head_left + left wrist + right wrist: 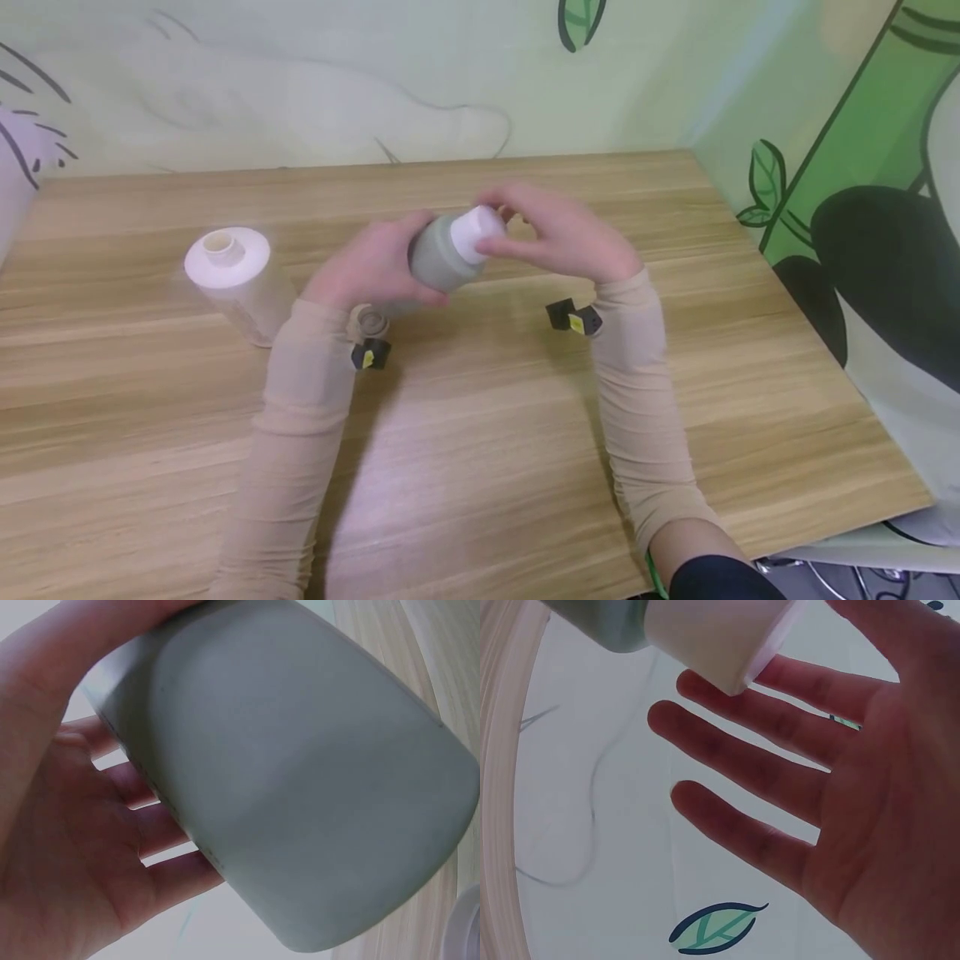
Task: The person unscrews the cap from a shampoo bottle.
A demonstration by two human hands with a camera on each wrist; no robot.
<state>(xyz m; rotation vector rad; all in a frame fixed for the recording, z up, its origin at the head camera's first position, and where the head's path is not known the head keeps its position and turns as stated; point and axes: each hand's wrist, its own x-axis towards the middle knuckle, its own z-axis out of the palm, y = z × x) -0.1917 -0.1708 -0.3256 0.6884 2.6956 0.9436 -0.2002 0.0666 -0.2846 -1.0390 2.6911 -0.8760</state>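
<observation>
A grey-green bottle (447, 260) with a white cap (474, 232) is held tilted above the table, its capped end toward the right. My left hand (375, 260) grips the bottle's body, thumb on one side and fingers round the other. In the left wrist view the smooth grey side of the bottle (300, 772) fills most of the picture. Thumb and fingers of my right hand (566, 233) pinch the white cap. The right wrist view shows the cap (705, 641) in front of the fingertips, with the other fingers spread out below it.
A white bottle (251, 292) with a bare neck stands upright on the wooden table (480, 467), left of my left hand. A small round greyish object (371, 322) shows beside my left wrist. Behind the table rises a painted wall (315, 92) with leaf drawings.
</observation>
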